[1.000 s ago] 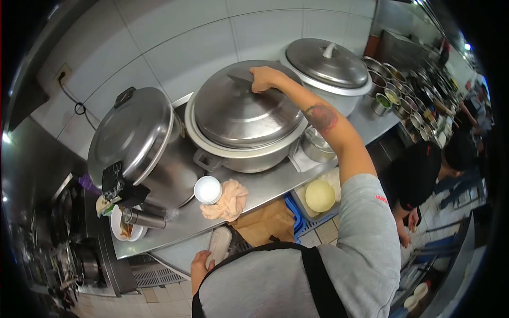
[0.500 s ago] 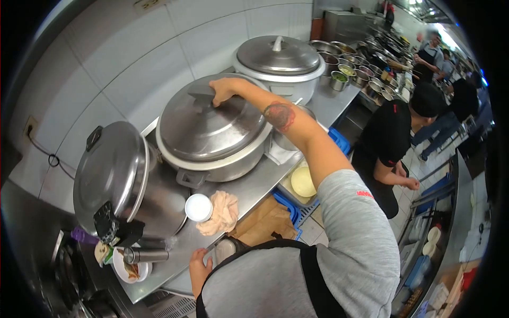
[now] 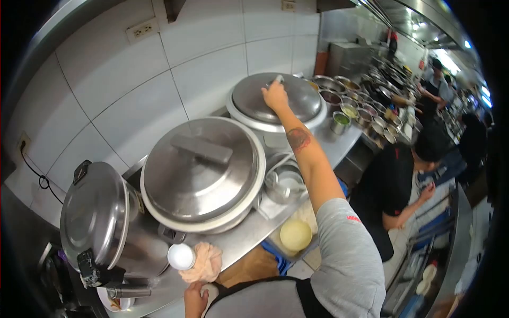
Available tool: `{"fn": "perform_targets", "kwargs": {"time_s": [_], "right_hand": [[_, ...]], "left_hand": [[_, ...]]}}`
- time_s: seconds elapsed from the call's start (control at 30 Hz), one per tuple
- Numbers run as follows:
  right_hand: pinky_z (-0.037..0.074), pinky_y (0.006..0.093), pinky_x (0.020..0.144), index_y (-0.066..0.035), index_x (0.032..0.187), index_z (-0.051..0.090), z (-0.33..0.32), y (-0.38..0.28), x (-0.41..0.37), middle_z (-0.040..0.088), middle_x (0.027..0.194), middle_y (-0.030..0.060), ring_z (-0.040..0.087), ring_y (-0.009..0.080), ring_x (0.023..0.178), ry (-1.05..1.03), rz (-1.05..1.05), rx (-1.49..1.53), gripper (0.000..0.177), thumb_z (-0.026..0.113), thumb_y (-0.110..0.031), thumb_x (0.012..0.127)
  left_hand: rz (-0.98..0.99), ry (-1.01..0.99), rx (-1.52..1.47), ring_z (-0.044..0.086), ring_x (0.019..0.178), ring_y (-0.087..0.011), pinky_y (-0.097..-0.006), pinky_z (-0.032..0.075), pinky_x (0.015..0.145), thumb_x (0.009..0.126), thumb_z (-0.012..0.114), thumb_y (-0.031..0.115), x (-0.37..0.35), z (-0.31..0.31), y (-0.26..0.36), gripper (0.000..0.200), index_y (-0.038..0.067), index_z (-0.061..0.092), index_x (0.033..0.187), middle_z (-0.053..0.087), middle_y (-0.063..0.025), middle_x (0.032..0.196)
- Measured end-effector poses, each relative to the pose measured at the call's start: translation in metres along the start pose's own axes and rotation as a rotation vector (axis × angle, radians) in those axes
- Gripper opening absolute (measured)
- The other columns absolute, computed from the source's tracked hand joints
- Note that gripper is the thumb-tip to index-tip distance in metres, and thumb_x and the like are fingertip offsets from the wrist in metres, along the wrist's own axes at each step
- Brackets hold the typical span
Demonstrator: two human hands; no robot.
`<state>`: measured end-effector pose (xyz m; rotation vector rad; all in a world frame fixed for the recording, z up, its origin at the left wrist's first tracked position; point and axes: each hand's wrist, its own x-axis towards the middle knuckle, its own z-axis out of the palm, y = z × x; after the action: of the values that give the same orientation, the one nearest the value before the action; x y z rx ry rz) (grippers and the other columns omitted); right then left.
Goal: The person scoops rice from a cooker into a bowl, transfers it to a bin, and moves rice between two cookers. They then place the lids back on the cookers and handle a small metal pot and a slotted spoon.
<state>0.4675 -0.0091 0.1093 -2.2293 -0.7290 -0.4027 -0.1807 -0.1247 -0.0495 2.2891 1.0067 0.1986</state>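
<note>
My right hand [image 3: 276, 97] is closed around the small upright handle of the steel lid [image 3: 249, 100] on the far white-rimmed cooker [image 3: 231, 108]. The lid appears seated on the rim. Nearer stands a larger cooker, its steel lid [image 3: 185, 183] fitted with a flat bar handle [image 3: 201, 148]. Low at the counter edge, my left hand [image 3: 196, 300] hangs loosely with its fingers slightly bent, and I see nothing in it. A peach cloth [image 3: 204, 263] and a white round cup [image 3: 181, 257] lie just beyond that hand.
A tall steel pot with a tilted lid [image 3: 95, 212] stands at left. Right of the cookers sits a clear container [image 3: 286, 183]. A pale yellow bowl [image 3: 296, 235] is below the counter edge. Several metal tubs of food line the back right. A co-worker in black [image 3: 379, 183] bends nearby.
My right hand has left the near cooker's bar handle and moved farther away to the far lid's handle. The view has shifted. The co-worker has raised a hand.
</note>
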Motion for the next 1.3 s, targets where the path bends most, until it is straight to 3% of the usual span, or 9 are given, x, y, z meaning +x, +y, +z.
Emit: {"fn": "perform_targets", "kwargs": {"time_s": [0.17,0.23,0.27,0.37,0.5,0.57,0.7,0.97,1.3], "right_hand": [[0.052,0.0413,0.087,0.015,0.121,0.04,0.028,0.026,0.06,0.057,0.116,0.028,0.062,0.0348,0.106,-0.054,0.077,-0.199,0.063,0.062,-0.033,0.087],[0.051,0.0432,0.088,0.006,0.117,0.052,0.055,0.046,0.094,0.06,0.112,0.0251,0.061,0.0389,0.105,-0.038,0.046,-0.23,0.058,0.069,-0.036,0.08],[0.052,0.0422,0.087,0.003,0.108,0.06,0.059,0.054,0.109,0.061,0.115,0.0211,0.062,0.0373,0.104,-0.076,-0.035,-0.298,0.047,0.07,-0.032,0.079],[0.054,0.0411,0.084,0.01,0.108,0.061,0.016,0.048,0.114,0.066,0.101,0.0244,0.065,0.0336,0.102,-0.164,-0.094,-0.239,0.039,0.057,-0.02,0.084],[0.055,0.0417,0.072,0.004,0.093,0.068,-0.029,0.049,0.174,0.068,0.09,0.0212,0.069,0.0279,0.089,-0.356,-0.109,-0.187,0.032,0.057,-0.024,0.082],[0.054,0.0388,0.058,0.003,0.078,0.068,-0.021,0.078,0.21,0.066,0.078,0.0182,0.067,0.0227,0.068,-0.436,0.167,0.399,0.033,0.056,-0.028,0.081],[0.054,0.0386,0.057,0.003,0.078,0.067,-0.032,0.115,0.199,0.066,0.078,0.0177,0.066,0.0225,0.067,-0.414,0.218,0.523,0.032,0.056,-0.027,0.082],[0.052,0.038,0.052,0.005,0.08,0.066,-0.063,0.103,0.171,0.064,0.075,0.0162,0.064,0.0219,0.062,-0.386,0.24,0.884,0.031,0.057,-0.024,0.082],[0.05,0.0372,0.047,0.007,0.082,0.064,-0.092,0.095,0.162,0.062,0.073,0.0144,0.062,0.0213,0.057,-0.389,0.197,1.038,0.028,0.057,-0.02,0.083]], "left_hand": [[-0.062,-0.101,-0.073,0.06,0.095,-0.0378,-0.0412,0.048,0.082,0.078,0.064,0.012,0.012,0.069,0.04,0.028,0.001,0.064,0.103,0.062,-0.0199,0.101],[-0.072,-0.121,-0.096,0.06,0.095,-0.0377,-0.0412,0.048,0.082,0.078,0.064,0.012,0.01,0.088,0.05,0.028,0.001,0.064,0.104,0.062,-0.0198,0.101],[-0.079,-0.129,-0.1,0.06,0.094,-0.0377,-0.0412,0.048,0.082,0.078,0.064,0.013,0.009,0.094,0.053,0.028,0.001,0.064,0.104,0.062,-0.0197,0.101],[-0.099,-0.134,-0.088,0.06,0.094,-0.0375,-0.0413,0.048,0.082,0.078,0.064,0.014,0.014,0.099,0.055,0.028,0.002,0.064,0.104,0.062,-0.0196,0.101],[-0.1,-0.124,-0.051,0.06,0.094,-0.0373,-0.0414,0.048,0.082,0.079,0.064,0.015,0.022,0.1,0.052,0.029,0.002,0.064,0.104,0.062,-0.0193,0.101],[-0.1,-0.129,-0.042,0.061,0.094,-0.0372,-0.0415,0.048,0.082,0.079,0.064,0.016,0.027,0.1,0.051,0.029,0.002,0.064,0.105,0.062,-0.0192,0.101],[-0.092,-0.133,-0.029,0.061,0.094,-0.037,-0.0416,0.048,0.082,0.079,0.064,0.017,0.033,0.106,0.055,0.03,0.003,0.064,0.105,0.062,-0.019,0.102],[-0.107,-0.15,-0.02,0.061,0.094,-0.0366,-0.0418,0.049,0.081,0.08,0.064,0.02,0.037,0.118,0.063,0.031,0.004,0.064,0.106,0.063,-0.0186,0.102],[-0.129,-0.163,-0.012,0.061,0.093,-0.0361,-0.042,0.049,0.081,0.08,0.063,0.023,0.039,0.123,0.065,0.032,0.005,0.064,0.107,0.063,-0.018,0.103]]}}
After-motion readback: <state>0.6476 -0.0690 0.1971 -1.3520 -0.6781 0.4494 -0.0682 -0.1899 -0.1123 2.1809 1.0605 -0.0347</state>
